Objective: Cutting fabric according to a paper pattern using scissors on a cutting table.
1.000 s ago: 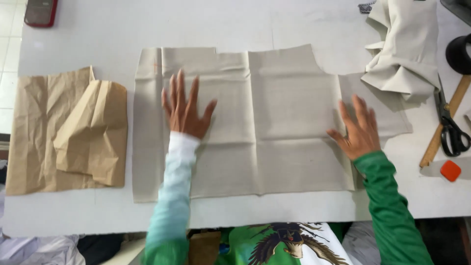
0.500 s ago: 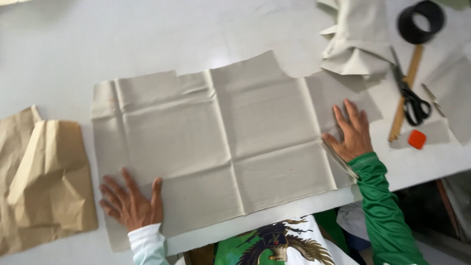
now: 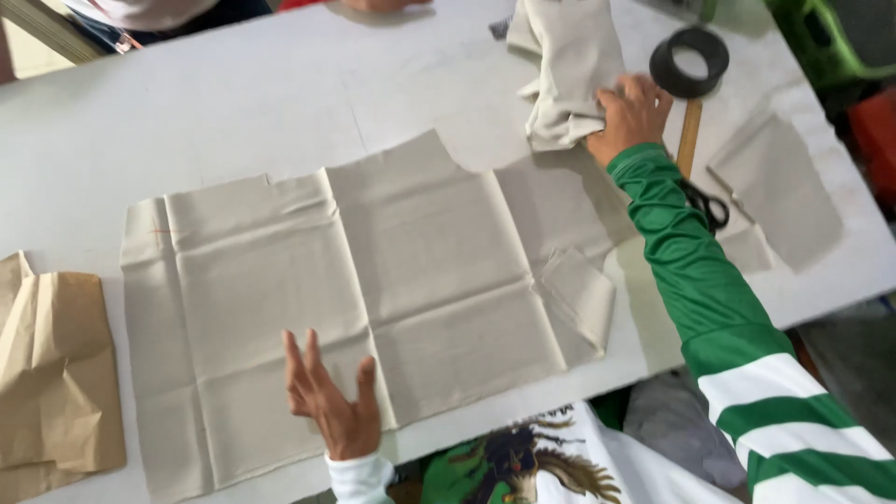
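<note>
A: Across the white table, the biggest thing is the flat beige fabric panel, spread out with its fold creases showing and a notched upper edge. Its right corner is flipped back on itself into a small flap.

B: Why spread so wide?

A: It looks laid out flat so that its whole shape can be seen; that's my reading, not something shown. Next in size is the crumpled brown paper at the left edge, apart from the panel. Then the bunched beige cloth at the far side, above the panel's right end.

B: And the hands?

A: The right hand, in a green sleeve, reaches far out and rests on that bunched cloth, fingers curled at its edge. Whether it grips or just presses, I cannot tell. The left hand is open, fingers spread, over the panel's near edge, holding nothing; it may be just touching the cloth.

B: Smaller bits?

A: A smaller beige cut piece lies on the right, a black tape roll just beyond the right hand, with a wooden stick below it, and black scissors beside the forearm.
</note>
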